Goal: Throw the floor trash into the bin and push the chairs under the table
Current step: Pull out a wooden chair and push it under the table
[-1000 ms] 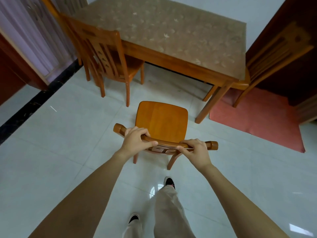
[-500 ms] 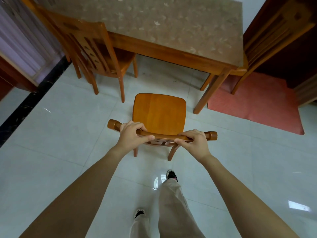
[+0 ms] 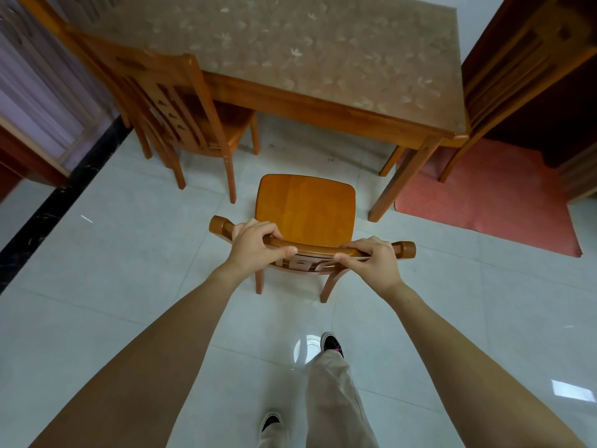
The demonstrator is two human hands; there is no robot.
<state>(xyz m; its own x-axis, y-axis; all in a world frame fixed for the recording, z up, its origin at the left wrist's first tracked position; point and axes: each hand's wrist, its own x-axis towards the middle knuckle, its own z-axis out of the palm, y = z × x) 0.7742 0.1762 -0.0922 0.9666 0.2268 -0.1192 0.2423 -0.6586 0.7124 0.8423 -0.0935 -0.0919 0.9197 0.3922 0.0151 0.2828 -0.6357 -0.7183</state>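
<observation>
A wooden chair stands on the tiled floor just short of the near side of the wooden table, its seat facing the table. My left hand grips the left part of the chair's curved top rail. My right hand grips the right part of the same rail. A second chair stands at the table's left end, its seat partly under the top. A third chair stands at the table's right end. No trash or bin is in view.
A red mat lies on the floor right of the table leg. A dark floor strip and a curtained window are at the left. My feet are behind the chair on open tile.
The chair, held by both hands, has moved forward toward the table, and I have stepped closer behind it. The grip on the rail is unchanged.
</observation>
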